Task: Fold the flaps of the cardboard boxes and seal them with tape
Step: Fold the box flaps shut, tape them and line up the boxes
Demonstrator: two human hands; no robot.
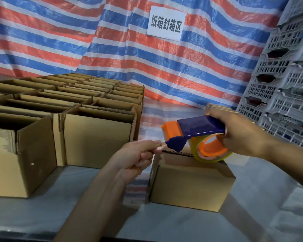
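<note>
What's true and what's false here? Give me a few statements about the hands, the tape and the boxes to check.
1. The right hand grips the dispenser over the small box. True.
2. The left hand lies flat on the small box. False: it pinches what looks like the tape end at the dispenser's front.
3. The boxes at left are sealed. False: they stand open.
4. Grey crates are stacked at right. True.
</note>
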